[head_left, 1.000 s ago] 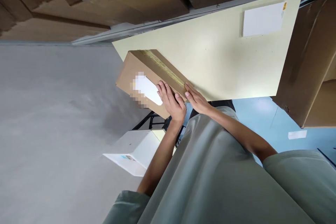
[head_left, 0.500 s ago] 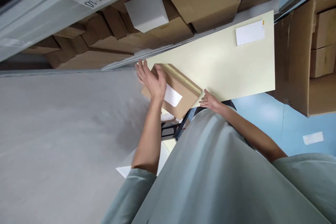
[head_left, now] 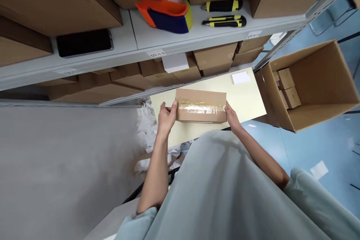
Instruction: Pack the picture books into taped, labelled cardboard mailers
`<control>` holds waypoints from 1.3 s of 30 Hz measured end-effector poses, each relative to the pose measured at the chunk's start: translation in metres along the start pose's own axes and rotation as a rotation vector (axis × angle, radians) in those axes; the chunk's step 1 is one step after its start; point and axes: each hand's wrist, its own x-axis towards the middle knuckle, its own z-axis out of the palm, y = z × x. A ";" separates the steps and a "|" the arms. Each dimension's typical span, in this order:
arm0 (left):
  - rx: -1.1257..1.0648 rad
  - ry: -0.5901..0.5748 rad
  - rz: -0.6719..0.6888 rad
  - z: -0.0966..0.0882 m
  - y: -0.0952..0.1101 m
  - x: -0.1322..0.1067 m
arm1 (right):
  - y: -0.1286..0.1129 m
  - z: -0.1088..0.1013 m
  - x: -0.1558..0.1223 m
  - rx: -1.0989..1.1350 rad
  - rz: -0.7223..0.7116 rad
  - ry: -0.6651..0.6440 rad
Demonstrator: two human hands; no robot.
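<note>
A sealed brown cardboard box [head_left: 201, 104] with clear tape along its top lies on the pale yellow table [head_left: 247, 97]. My left hand [head_left: 166, 117] grips the box's left end, thumb on top. At the opposite end my right hand [head_left: 232, 115] clasps the right side. Both hands hold the box squarely in front of me, its long side facing me.
A shelf [head_left: 140, 33] above holds an orange and blue tape dispenser [head_left: 165, 13], two yellow-black utility knives [head_left: 223, 12], a dark tablet [head_left: 83, 42] and cartons. An open carton [head_left: 309, 82] with small boxes stands right. White crumpled paper [head_left: 146, 127] lies left. A white sheet [head_left: 241, 77] rests on the table.
The box has been turned from its tilted pose at the table's left corner to lie square, taped side up. My hands shifted to its two ends. The view rose toward the shelf.
</note>
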 end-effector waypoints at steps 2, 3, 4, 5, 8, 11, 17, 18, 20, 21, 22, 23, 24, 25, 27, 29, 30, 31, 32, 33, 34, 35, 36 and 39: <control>-0.028 -0.004 0.066 0.019 -0.005 -0.013 | -0.010 -0.016 0.002 -0.174 -0.134 0.101; -0.032 0.004 0.115 0.030 -0.006 -0.020 | -0.014 -0.023 0.004 -0.248 -0.190 0.144; -0.039 0.010 0.159 0.042 -0.007 -0.027 | -0.016 -0.029 0.007 -0.311 -0.236 0.175; -0.047 0.009 0.189 0.052 -0.007 -0.033 | -0.018 -0.035 0.011 -0.360 -0.274 0.201; -0.111 -0.074 0.191 0.078 -0.013 -0.045 | -0.013 -0.049 0.023 -0.458 -0.294 0.252; -0.215 -0.194 0.141 0.094 -0.024 -0.044 | -0.003 -0.061 0.035 -0.543 -0.195 0.237; -0.328 -0.357 0.158 0.105 -0.029 -0.030 | 0.002 -0.074 0.047 -0.371 -0.113 0.054; -0.361 -0.388 0.156 0.104 -0.029 -0.030 | 0.001 -0.076 0.047 -0.336 -0.074 0.028; -0.433 -0.437 0.143 0.101 -0.031 -0.032 | 0.000 -0.078 0.043 -0.295 -0.016 -0.018; -0.462 -0.454 0.142 0.099 -0.032 -0.034 | 0.000 -0.080 0.039 -0.290 -0.012 -0.034; -0.479 -0.465 0.149 0.096 -0.034 -0.037 | 0.001 -0.081 0.033 -0.292 -0.025 -0.036; -0.481 -0.473 0.166 0.093 -0.035 -0.041 | 0.003 -0.083 0.026 -0.300 -0.053 -0.030; -0.477 -0.483 0.192 0.090 -0.035 -0.044 | 0.006 -0.086 0.017 -0.310 -0.089 -0.020; -0.467 -0.495 0.222 0.087 -0.034 -0.048 | 0.010 -0.089 0.007 -0.319 -0.127 -0.004; -0.437 -0.521 0.278 0.083 -0.029 -0.055 | 0.018 -0.098 -0.016 -0.331 -0.188 0.038; -0.393 -0.543 0.316 0.082 -0.019 -0.063 | 0.024 -0.109 -0.040 -0.340 -0.222 0.094; -0.368 -0.553 0.329 0.084 -0.012 -0.067 | 0.026 -0.116 -0.051 -0.341 -0.233 0.126; -0.342 -0.564 0.339 0.086 -0.004 -0.071 | 0.026 -0.123 -0.061 -0.340 -0.242 0.154; -0.317 -0.575 0.346 0.089 0.004 -0.075 | 0.026 -0.130 -0.070 -0.334 -0.253 0.177; -0.294 -0.587 0.352 0.092 0.012 -0.080 | 0.024 -0.138 -0.077 -0.323 -0.268 0.196; -0.273 -0.599 0.355 0.095 0.021 -0.085 | 0.022 -0.146 -0.084 -0.306 -0.282 0.211; -0.255 -0.609 0.356 0.098 0.029 -0.091 | 0.020 -0.154 -0.090 -0.286 -0.290 0.224; -0.239 -0.613 0.355 0.101 0.038 -0.096 | 0.018 -0.162 -0.095 -0.265 -0.294 0.234; -0.195 -0.595 0.340 0.109 0.066 -0.110 | 0.014 -0.185 -0.104 -0.177 -0.262 0.286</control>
